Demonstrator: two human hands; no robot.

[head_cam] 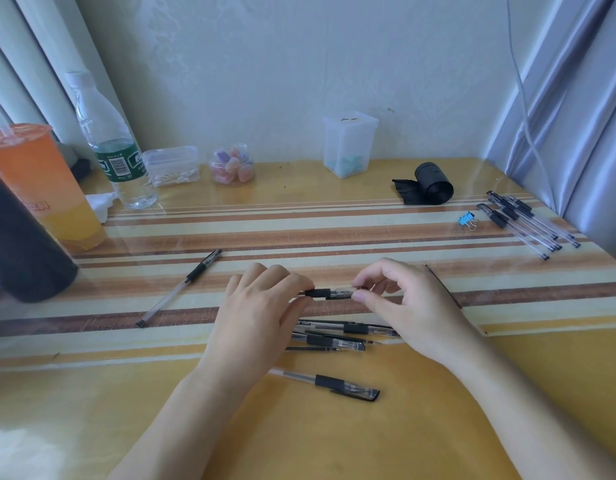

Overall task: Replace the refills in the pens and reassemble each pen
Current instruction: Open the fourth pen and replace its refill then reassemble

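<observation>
Both hands hold one clear pen with a black grip (329, 292) level above the striped table. My left hand (261, 306) grips its barrel end, which is hidden under the fingers. My right hand (403, 299) pinches the capped end between thumb and forefinger. Under the hands lies a small heap of pens and loose refills (337, 336). A capped pen (334, 384) lies nearer to me. One more pen (182, 285) lies slanted to the left. Several pens (528, 223) lie together at the far right. A thin dark refill (441, 284) lies just right of my right hand.
At the left stand a dark cylinder (19, 244), an orange drink cup (47, 188) and a water bottle (112, 143). Small plastic boxes (349, 145), a jar of erasers (232, 164), a black bag roll (429, 183) and a blue binder clip (467, 220) sit toward the back.
</observation>
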